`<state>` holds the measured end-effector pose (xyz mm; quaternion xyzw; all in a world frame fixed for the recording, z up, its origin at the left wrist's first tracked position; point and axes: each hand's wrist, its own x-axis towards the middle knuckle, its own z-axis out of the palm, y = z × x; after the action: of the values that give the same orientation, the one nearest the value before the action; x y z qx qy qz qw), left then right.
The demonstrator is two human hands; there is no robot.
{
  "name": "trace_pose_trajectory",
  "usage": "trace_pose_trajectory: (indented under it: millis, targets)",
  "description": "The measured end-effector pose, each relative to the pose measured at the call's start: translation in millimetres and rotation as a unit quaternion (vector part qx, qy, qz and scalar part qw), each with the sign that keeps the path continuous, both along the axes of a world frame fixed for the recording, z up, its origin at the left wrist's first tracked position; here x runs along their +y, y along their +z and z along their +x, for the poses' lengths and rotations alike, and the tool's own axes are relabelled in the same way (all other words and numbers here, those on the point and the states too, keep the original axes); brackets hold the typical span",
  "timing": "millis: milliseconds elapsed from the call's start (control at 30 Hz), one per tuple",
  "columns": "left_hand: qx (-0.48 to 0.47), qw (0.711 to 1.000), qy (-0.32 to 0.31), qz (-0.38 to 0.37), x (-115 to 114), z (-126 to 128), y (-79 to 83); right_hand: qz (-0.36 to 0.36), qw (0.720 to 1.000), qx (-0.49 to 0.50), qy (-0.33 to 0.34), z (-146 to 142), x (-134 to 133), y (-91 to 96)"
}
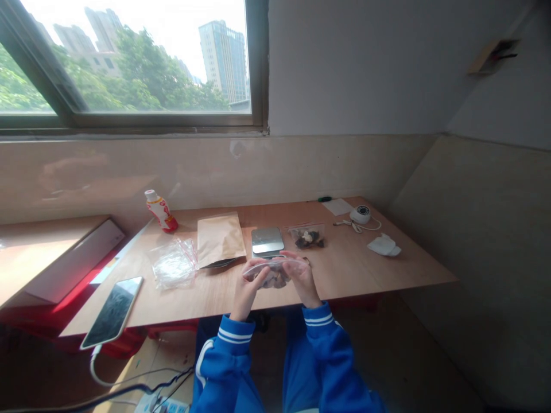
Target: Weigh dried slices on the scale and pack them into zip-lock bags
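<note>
In the head view, the left hand (246, 295) and right hand (303, 278) both grip a clear plastic zip bag of dark chunks (271, 273), held just above the near edge of the light plywood surface (357, 269), right before a flat steel scale (267, 241).

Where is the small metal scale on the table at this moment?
In the head view, the scale sits on the wooden table, just beyond the person's hands, between the brown paper bag and the small plastic bag of dark pieces.
</note>
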<state>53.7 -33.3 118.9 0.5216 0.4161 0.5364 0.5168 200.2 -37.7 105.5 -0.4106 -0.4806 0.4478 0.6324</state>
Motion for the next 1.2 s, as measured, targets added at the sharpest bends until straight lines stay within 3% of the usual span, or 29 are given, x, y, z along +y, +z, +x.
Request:
trace_pose_trajectory:
  millis: [267,500,767,1033,1200]
  targets:
    - [0.026,0.999,0.000,0.044,0.5,0.9,-3.5,0.003,0.999,-0.043,-0.027,-7.1,-3.5,6.2]
    - [0.023,0.996,0.053,0.062,-2.0,7.7,-5.0,0.005,0.995,-0.046,-0.093,-14.5,-4.6,3.6]
    - [0.029,0.998,0.022,0.048,2.2,5.6,-0.4,0.009,0.999,-0.030,-0.028,-15.7,1.7,5.3]
    - [0.036,0.996,0.054,0.056,7.6,8.6,-16.3,0.002,0.998,-0.040,-0.045,-21.3,7.5,-3.3]
    - [0.025,0.994,0.100,0.030,6.9,19.2,-20.6,0.015,0.993,-0.038,-0.108,-31.5,7.6,-12.9]
